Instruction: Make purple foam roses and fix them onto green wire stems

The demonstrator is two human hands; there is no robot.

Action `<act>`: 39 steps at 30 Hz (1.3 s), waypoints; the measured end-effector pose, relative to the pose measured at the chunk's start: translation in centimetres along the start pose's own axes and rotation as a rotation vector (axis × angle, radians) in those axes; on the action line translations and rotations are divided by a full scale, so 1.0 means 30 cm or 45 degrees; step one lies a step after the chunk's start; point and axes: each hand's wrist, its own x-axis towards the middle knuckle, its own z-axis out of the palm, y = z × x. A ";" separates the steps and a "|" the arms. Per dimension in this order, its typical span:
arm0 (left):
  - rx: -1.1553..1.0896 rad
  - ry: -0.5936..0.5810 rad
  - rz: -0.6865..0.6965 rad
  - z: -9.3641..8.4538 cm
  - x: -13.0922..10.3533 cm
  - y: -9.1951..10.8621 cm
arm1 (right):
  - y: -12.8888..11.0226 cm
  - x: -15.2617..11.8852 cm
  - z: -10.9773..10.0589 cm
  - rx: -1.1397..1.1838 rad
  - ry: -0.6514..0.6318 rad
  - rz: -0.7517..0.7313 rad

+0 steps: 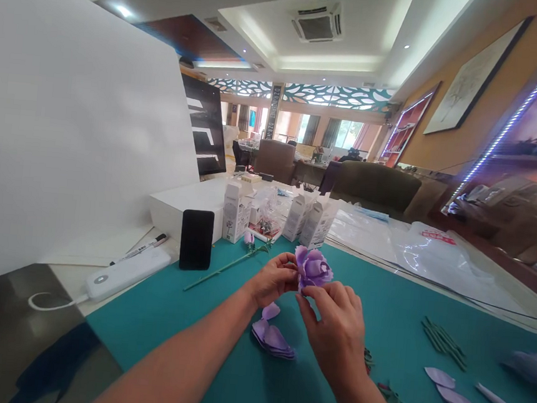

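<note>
A purple artificial flower (315,268) with ruffled outer petals is held up above the green mat (144,335). My left hand (275,280) grips it from the left side, fingers curled against the petals. From below right, my right hand (338,314) pinches at the flower's lower edge with thumb and forefinger. Under the hands lies a small stack of loose purple petals (274,340). Beyond my left hand a green stem with a closed lilac bud (249,239) lies slantwise on the mat.
Several white cartons (236,211) stand at the mat's far edge, beside a black tablet-like slab (196,240). A white power strip (127,272) is at left. Green stems (444,343), pale petals (455,398) and green leafy pieces (396,401) lie at right. Plastic sheeting (432,260) covers the table behind.
</note>
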 end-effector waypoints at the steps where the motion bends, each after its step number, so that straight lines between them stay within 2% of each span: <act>1: -0.001 -0.001 0.003 0.001 -0.001 0.000 | 0.001 0.000 0.000 0.003 0.002 0.001; 7: 0.012 -0.023 -0.014 -0.004 -0.002 -0.003 | 0.008 -0.003 0.003 0.043 -0.002 0.024; 11: -0.006 -0.031 -0.024 -0.016 0.003 0.000 | 0.021 0.003 -0.013 0.283 -0.022 0.149; 13: -0.035 -0.047 -0.030 -0.026 0.005 0.004 | 0.032 0.012 -0.035 0.476 -0.029 0.355; 17: -0.076 -0.094 0.015 -0.042 0.007 0.015 | 0.059 0.020 -0.078 0.856 -0.013 0.925; 21: 0.041 -0.133 0.024 -0.030 -0.008 0.042 | 0.087 -0.019 -0.058 1.260 0.051 1.440; 24: 0.302 -0.144 0.047 0.006 -0.031 0.078 | 0.098 -0.067 -0.012 1.600 0.080 1.694; 27: 0.661 -0.207 0.103 0.067 -0.062 0.129 | 0.093 -0.100 0.018 1.901 0.026 1.771; 30: 1.132 -0.287 0.138 0.143 -0.091 0.184 | 0.077 -0.109 0.017 2.135 -0.051 1.829; 33: 1.582 -0.366 0.210 0.212 -0.108 0.225 | 0.065 -0.108 -0.002 2.343 -0.130 1.815; 35: 1.802 -0.476 0.342 0.247 -0.110 0.234 | 0.062 -0.108 -0.015 2.436 -0.177 1.766; 39: 2.107 -0.636 0.558 0.297 -0.106 0.201 | 0.060 -0.115 -0.030 2.567 -0.225 1.718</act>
